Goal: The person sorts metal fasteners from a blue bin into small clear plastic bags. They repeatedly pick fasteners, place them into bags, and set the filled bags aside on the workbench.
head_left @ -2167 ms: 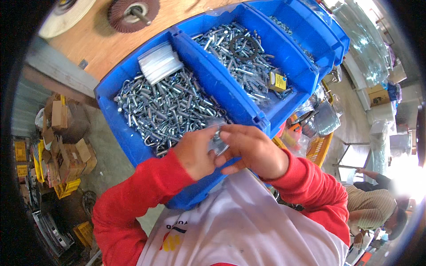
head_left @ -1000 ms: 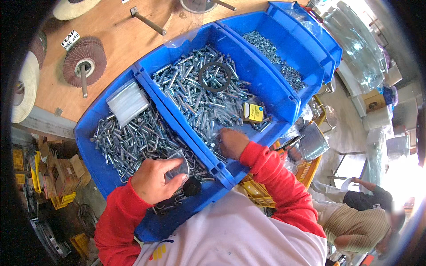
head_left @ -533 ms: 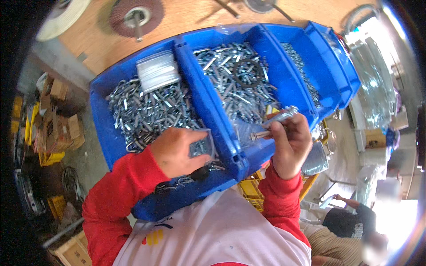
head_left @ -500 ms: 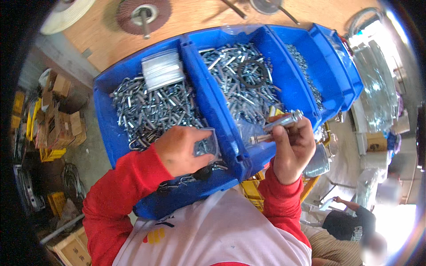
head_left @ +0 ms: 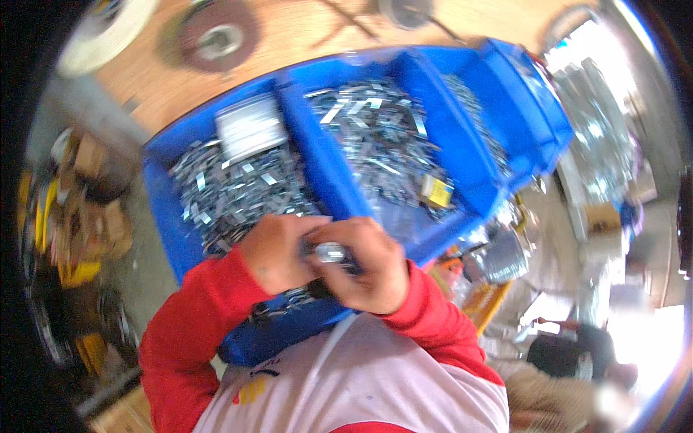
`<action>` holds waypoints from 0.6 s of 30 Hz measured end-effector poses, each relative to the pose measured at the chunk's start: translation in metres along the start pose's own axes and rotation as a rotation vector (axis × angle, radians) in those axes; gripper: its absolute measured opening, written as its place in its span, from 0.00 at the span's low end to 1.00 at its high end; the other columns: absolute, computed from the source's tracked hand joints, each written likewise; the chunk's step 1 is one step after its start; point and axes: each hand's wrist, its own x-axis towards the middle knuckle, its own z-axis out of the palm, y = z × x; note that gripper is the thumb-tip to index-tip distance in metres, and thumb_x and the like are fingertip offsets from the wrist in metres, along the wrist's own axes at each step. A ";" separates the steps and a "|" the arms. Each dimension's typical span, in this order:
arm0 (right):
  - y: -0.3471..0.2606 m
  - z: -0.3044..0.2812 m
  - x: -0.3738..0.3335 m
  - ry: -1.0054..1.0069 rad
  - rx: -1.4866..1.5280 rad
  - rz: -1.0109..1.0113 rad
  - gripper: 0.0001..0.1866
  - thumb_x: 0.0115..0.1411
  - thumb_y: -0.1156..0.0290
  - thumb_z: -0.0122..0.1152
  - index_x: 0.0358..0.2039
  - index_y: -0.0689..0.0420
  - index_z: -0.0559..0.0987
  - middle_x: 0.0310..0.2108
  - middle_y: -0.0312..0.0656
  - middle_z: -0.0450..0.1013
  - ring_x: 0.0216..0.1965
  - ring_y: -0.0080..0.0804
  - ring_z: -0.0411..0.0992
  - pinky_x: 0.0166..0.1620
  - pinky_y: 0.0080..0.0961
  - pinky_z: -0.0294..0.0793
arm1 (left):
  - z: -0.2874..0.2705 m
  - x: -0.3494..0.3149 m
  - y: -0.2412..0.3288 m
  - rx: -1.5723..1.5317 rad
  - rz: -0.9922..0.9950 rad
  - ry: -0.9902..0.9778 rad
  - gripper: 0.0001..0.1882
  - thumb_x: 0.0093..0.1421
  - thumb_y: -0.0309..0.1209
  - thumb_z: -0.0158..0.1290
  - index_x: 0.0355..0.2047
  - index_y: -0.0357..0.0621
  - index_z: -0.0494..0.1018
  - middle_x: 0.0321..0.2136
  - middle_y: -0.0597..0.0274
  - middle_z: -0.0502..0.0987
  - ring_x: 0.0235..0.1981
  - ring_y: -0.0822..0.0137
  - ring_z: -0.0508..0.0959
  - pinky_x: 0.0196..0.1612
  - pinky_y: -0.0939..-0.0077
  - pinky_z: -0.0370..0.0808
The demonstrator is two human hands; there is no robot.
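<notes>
Right hand [head_left: 364,263], lower centre: fingers curled round a shiny metal piece [head_left: 330,252], blurred. Left hand [head_left: 287,249] meets it; fingertips covered, so cannot tell whether it grips anything. Both hands block part of the left bin [head_left: 162,198], blue, which contains metal parts and a pale packet [head_left: 249,126]. Middle bin [head_left: 440,231]: metal parts, yellow box [head_left: 437,191]. Plywood board [head_left: 303,36] across top of frame, bearing a brown disc [head_left: 219,36]. Far left: cartons [head_left: 94,224], grey floor [head_left: 155,303]. Right of centre: yellow crate [head_left: 485,307]. Upper right: plastic-wrapped stack [head_left: 595,130]. Lower right: co-worker in dark top [head_left: 567,353].
</notes>
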 end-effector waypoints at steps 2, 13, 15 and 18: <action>0.004 0.001 0.001 -0.028 -0.165 -0.058 0.17 0.51 0.75 0.66 0.43 0.57 0.79 0.39 0.43 0.78 0.42 0.44 0.77 0.46 0.38 0.70 | -0.002 0.000 0.003 -0.012 -0.014 -0.025 0.24 0.48 0.29 0.65 0.48 0.41 0.80 0.36 0.44 0.83 0.41 0.48 0.85 0.42 0.61 0.81; 0.038 -0.107 -0.018 0.490 -0.272 0.008 0.10 0.48 0.85 0.66 0.30 0.56 0.82 0.31 0.42 0.80 0.33 0.41 0.79 0.39 0.35 0.76 | -0.006 -0.004 0.009 -0.113 -0.348 -0.035 0.27 0.49 0.24 0.67 0.51 0.28 0.77 0.38 0.43 0.83 0.32 0.59 0.86 0.35 0.69 0.82; 0.072 -0.175 -0.029 0.802 -0.412 0.246 0.04 0.55 0.84 0.63 0.30 0.61 0.82 0.31 0.43 0.81 0.34 0.32 0.79 0.41 0.28 0.78 | -0.007 -0.006 0.014 -0.225 -0.450 -0.042 0.25 0.50 0.21 0.62 0.51 0.27 0.77 0.43 0.37 0.82 0.41 0.49 0.86 0.47 0.65 0.82; 0.152 -0.282 -0.036 0.998 -0.390 0.419 0.08 0.63 0.72 0.62 0.35 0.63 0.84 0.28 0.44 0.82 0.31 0.31 0.80 0.38 0.27 0.78 | -0.007 -0.006 0.025 0.132 0.115 -0.212 0.30 0.48 0.14 0.50 0.55 0.25 0.74 0.55 0.29 0.75 0.58 0.40 0.77 0.64 0.58 0.72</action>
